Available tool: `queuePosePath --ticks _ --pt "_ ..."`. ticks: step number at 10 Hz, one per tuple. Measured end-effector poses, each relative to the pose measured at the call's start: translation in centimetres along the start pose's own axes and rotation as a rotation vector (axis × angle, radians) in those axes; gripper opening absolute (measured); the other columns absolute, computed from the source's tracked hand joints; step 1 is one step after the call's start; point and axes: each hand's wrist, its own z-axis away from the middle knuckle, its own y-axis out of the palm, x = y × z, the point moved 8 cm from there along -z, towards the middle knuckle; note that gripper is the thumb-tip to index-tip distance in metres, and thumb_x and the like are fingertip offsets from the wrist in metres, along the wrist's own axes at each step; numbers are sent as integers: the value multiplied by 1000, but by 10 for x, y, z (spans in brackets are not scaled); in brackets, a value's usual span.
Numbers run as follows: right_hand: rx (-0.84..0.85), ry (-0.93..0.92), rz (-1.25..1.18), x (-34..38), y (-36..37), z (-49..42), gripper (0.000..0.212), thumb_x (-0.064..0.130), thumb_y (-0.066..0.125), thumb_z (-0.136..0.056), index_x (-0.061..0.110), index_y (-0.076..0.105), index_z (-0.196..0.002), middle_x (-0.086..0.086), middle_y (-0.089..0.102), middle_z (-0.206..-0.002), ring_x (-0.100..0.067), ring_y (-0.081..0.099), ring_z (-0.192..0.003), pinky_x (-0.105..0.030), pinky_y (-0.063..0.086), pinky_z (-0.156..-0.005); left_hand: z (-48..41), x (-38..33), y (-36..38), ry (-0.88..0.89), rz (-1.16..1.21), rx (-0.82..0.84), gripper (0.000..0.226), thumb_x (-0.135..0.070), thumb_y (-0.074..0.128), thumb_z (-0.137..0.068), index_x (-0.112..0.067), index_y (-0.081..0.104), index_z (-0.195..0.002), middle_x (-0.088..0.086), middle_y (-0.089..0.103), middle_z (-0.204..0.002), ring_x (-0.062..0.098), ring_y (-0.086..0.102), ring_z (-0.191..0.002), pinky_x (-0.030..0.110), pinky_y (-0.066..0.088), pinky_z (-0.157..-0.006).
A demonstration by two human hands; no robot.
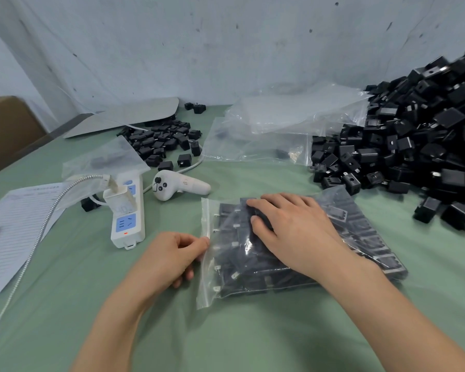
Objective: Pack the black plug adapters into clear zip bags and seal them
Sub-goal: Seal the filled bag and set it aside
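Pressing down now: right hand (287, 226) lies flat on the filled zip bag (239, 264), fingers nearly straight, gripping nothing. Left hand (169, 257) pinches the bag's zip edge betw. thumb & forefinger, other fingers curled under.

The bag sits on the green cloth (145, 331), right of the power strip (128, 218) and a bit nearer the camera. Its zip edge faces the strip and its long axis runs away from it, to the right. Black adapters (365, 237) inside lie packed in rows, metal prongs pointing toward the zip edge.

Writing: white controller (177, 185), just right of the strip, has a handwritten mark, approx. "B1". Charger (121, 202) plugged into the strip shows digits, prob. "40", blurred. Lined sheet (16, 224) left of the strip: text too small to read.

Big loose pile (414, 146) sits far right of the strip, smaller pile (159, 140) behind it.
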Motion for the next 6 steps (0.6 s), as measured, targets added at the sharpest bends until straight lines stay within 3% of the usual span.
queuePosePath --ticks 2,6 --pt "-5 2 -3 0 0 1 47 48 25 -103 40 39 -147 16 48 -147 -14 41 -135 -33 24 -109 3 -2 1 8 -7 -4 39 -45 61 -94 -14 68 -74 0 57 -48 13 35 -36 18 28 -39" --pt "0 7 1 -1 2 0 47 49 24 -103 41 37 -147 16 47 -147 -14 40 -136 -33 24 -109 13 1 4 -1 8 16 38 -42 61 -95 -8 71 -80 1 54 -46 13 34 -35 17 29 -37"
